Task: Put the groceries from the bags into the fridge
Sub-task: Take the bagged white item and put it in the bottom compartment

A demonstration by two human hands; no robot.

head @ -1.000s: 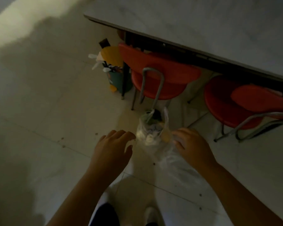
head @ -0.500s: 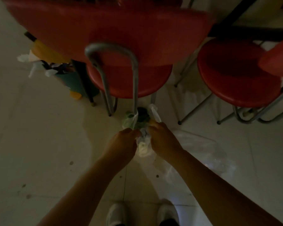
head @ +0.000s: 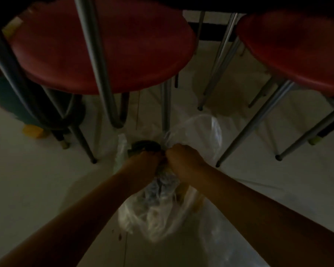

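Note:
A clear plastic grocery bag (head: pixel 152 214) sits on the pale tiled floor in front of the chairs, with crumpled wrapped items inside that I cannot make out. My left hand (head: pixel 143 162) and my right hand (head: pixel 183 160) are side by side at the bag's top, both closed on its gathered plastic. A dark round thing (head: pixel 146 146) shows just beyond my knuckles. A second, looser sheet of clear plastic (head: pixel 199 132) billows up behind my right hand. The scene is very dim.
Two red chairs stand close above the bag: one (head: pixel 104 47) at the left, one (head: pixel 297 45) at the right, their metal legs (head: pixel 166 105) coming down right beside the bag. A teal bin (head: pixel 12 101) and a yellow object (head: pixel 32 131) sit at the left.
My head has dropped much lower and closer, so the chairs and bag fill the view. Both hands went from open beside the bag to closed on its top.

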